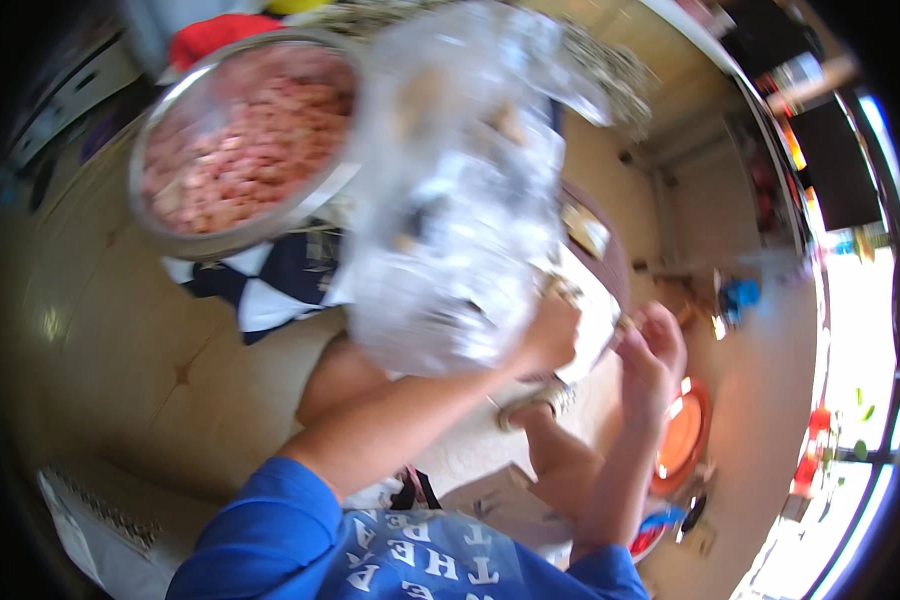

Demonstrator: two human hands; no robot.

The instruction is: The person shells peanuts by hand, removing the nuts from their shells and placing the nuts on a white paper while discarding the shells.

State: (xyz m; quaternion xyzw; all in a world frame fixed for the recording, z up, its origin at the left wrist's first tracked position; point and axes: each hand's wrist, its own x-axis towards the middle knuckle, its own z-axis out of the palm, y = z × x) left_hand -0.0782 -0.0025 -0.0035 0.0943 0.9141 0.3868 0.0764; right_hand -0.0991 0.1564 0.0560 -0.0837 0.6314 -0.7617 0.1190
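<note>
A large clear plastic bag (450,200), blurred, with a few tan and dark bits showing through it, fills the middle. Its lower right side meets my left hand (555,330), whose fingers are curled; what they grip is blurred. A small brownish piece shows at those fingertips. Just to the right, my right hand (652,355) is raised with thumb and fingers pinched together, a tiny tan bit at their tips. Between and beyond both hands lies a white sheet (588,300) on a round brown seat or stool top (610,262).
At the upper left stands a wide metal bowl (315,198) full of small pink pieces like peanut kernels, above a dark blue and white cloth (270,290). Dried stalks (615,75) lie at the back. An orange basin (682,437) is right of my legs; a slippered foot (535,408) shows below.
</note>
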